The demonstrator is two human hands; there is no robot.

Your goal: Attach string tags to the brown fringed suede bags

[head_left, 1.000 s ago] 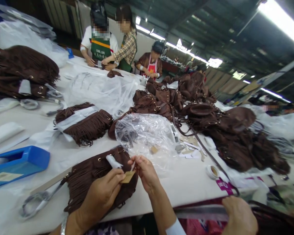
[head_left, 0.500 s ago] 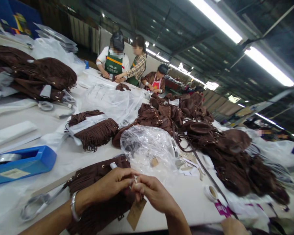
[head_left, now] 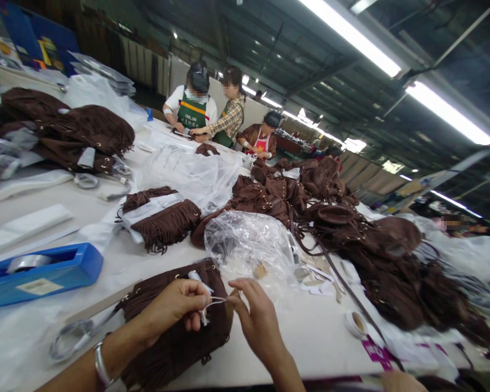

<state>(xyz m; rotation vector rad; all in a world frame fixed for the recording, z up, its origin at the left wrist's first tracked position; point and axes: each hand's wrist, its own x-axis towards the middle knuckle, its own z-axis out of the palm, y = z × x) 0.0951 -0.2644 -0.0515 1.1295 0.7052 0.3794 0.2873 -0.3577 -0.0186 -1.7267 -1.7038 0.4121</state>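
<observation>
Your left hand (head_left: 175,307) and right hand (head_left: 256,318) are close together at the near edge of the table (head_left: 330,332), each pinching one end of a thin white string (head_left: 213,301) stretched between them over the brown fringed bag (head_left: 175,326). The string looks light, limp and easy to lose; hold it at the ends with your fingertips. The bag is soft suede that will flop.
</observation>
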